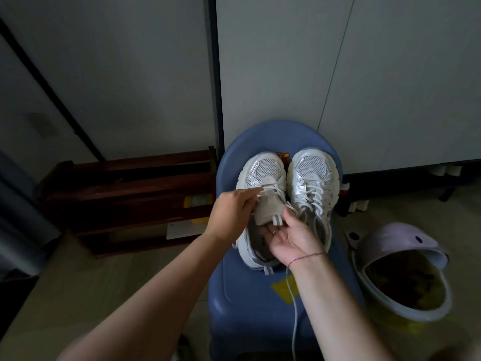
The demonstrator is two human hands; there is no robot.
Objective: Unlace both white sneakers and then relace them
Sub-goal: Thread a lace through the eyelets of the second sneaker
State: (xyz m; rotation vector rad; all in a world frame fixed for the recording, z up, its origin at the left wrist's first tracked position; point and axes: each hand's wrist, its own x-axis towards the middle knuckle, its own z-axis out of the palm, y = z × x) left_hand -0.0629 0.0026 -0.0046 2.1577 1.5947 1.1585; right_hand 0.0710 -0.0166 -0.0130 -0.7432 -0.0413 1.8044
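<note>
1. Right hand [294, 238], grip: palm up, fingers tucked under the tongue [268, 207] of sneaker A [263, 168] and thumb at the tongue's 3 o'clock edge, so the tongue is held lifted. A ring [275, 231] shows on one finger and a red thread [307, 257] circles the wrist.
2. Left hand [231, 212], grip: fingers stretched almost straight toward 2 o'clock, their tips touching the crossed lace [270, 190] at the toe end of sneaker A. The thumb is hidden, so whether the lace is pinched cannot be told.
3. Sneaker A: white, toe at 12 o'clock, laced only near the toe; the throat behind is open.
4. Sneaker B [312, 170]: white, just beside sneaker A at its 3 o'clock, toe at 12 o'clock, laces crossed along its throat.
5. Loose lace end [294, 321]: hangs toward 6 o'clock from sneaker A, past the right wrist and over the stool's front.
6. Stool [260, 136]: blue, carrying both sneakers; a yellow sticker [282, 287] lies on its seat at 6 o'clock of the shoes.
7. Waste bin [406, 313]: at 4 o'clock of the stool on the floor, its pale purple lid [390, 238] tipped open.
8. Wooden rack [125, 183]: dark, at 9 o'clock of the stool.
9. Cabinet panels [286, 61]: pale, at 12 o'clock behind the stool.
</note>
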